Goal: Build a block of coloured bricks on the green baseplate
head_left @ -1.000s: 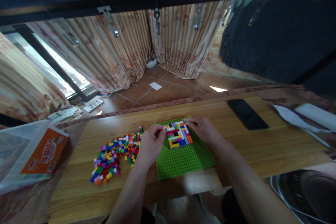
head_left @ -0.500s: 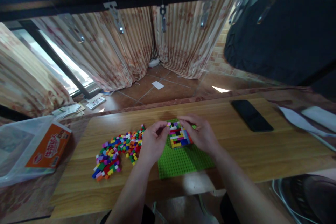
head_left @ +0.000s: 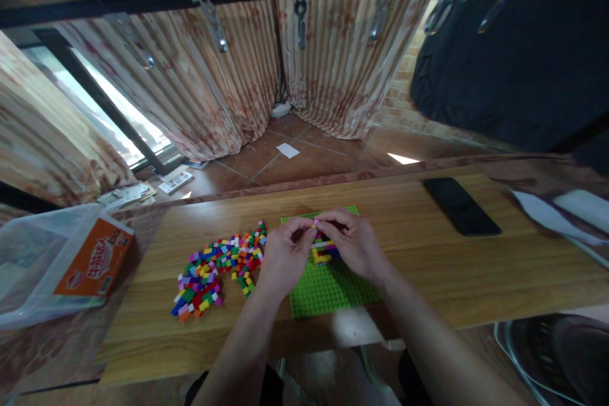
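Observation:
My left hand (head_left: 288, 252) is closed in a pinch above the brick structure. At its fingertips sits a small toy brick (head_left: 315, 222), pink with a bit of yellow beside it. From the other side my right hand (head_left: 356, 245) pinches the same spot, its thumb and finger meeting those of the left. Beneath both hands stands a multicoloured brick structure (head_left: 321, 256), mostly covered by them, with yellow, blue and white rows showing. It rests on a green studded baseplate (head_left: 328, 292). Whether the pink and yellow bits are joined is too small to tell.
Left of the baseplate lies a loose spread of small coloured bricks (head_left: 209, 273) on the wooden table (head_left: 143, 336). A black phone (head_left: 461, 206) lies at the right, near white paper (head_left: 547, 216). A clear plastic bin (head_left: 42, 266) with an orange label stands off the left end.
My hands have come together, the right moving left so that its fingertips now meet the left's at the small brick. More of the structure is covered. The view has shifted slightly.

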A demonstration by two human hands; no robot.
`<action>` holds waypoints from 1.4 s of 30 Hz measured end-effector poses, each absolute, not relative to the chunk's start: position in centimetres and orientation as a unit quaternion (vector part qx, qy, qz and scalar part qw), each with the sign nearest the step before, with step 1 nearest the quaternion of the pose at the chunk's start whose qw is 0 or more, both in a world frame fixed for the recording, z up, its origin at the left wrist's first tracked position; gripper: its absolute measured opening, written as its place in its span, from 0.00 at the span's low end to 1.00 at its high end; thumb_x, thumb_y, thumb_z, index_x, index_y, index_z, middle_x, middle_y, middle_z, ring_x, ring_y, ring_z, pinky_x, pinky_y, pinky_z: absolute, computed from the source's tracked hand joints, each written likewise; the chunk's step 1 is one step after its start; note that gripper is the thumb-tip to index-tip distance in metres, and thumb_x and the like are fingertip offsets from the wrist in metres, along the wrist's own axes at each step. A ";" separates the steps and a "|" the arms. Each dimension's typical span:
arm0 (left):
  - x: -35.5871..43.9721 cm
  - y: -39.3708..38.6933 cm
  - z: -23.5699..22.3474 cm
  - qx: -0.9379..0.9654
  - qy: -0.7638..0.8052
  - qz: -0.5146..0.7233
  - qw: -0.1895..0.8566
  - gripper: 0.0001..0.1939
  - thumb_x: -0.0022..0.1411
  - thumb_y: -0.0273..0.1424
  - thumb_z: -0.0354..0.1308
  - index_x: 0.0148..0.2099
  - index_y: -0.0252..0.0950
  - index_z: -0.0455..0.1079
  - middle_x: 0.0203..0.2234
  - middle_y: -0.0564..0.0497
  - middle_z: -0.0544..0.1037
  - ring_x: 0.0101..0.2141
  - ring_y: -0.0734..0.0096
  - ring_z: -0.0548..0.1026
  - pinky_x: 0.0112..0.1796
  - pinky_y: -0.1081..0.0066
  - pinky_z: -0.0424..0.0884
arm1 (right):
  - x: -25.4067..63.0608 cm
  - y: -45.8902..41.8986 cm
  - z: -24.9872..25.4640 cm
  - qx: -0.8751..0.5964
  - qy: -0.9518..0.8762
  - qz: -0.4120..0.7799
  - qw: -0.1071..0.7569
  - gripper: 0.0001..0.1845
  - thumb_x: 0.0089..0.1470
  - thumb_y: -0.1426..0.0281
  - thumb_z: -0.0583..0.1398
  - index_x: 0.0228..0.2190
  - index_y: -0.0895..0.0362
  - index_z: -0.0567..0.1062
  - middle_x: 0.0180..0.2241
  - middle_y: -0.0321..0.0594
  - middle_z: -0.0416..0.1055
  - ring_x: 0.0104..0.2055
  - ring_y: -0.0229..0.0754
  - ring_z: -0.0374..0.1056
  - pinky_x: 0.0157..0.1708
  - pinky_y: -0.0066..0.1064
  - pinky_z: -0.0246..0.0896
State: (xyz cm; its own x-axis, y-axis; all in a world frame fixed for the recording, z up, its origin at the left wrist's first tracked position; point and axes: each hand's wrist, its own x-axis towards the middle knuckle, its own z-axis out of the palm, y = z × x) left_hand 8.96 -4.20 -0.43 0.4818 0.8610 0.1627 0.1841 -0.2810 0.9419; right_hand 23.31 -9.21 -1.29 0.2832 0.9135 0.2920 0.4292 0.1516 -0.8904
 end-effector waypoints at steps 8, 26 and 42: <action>9.4 -4.7 -0.4 0.688 0.392 0.350 0.500 0.08 0.59 0.31 0.58 0.35 0.33 0.76 0.28 0.49 0.79 0.29 0.71 0.74 0.33 0.73 0.70 | 22.9 -9.5 -1.1 -0.605 -0.588 0.145 0.516 0.08 0.59 0.69 0.59 0.31 0.54 0.79 0.32 0.37 0.76 0.36 0.38 0.71 0.38 0.29 0.65; 8.4 -3.0 -1.1 0.692 0.442 0.358 0.444 0.05 0.57 0.27 0.58 0.35 0.33 0.76 0.27 0.52 0.78 0.29 0.72 0.74 0.33 0.74 0.68 | 29.9 -11.3 -1.9 -0.677 -0.548 0.145 0.469 0.08 0.54 0.64 0.62 0.29 0.53 0.81 0.31 0.39 0.79 0.34 0.42 0.74 0.37 0.33 0.68; 8.2 -3.0 -0.9 0.709 0.445 0.361 0.411 0.06 0.58 0.27 0.57 0.34 0.34 0.76 0.26 0.52 0.79 0.28 0.73 0.75 0.32 0.74 0.68 | 28.7 -9.5 -3.0 -0.679 -0.468 0.251 0.507 0.09 0.46 0.62 0.65 0.27 0.55 0.80 0.27 0.38 0.79 0.29 0.42 0.73 0.32 0.32 0.67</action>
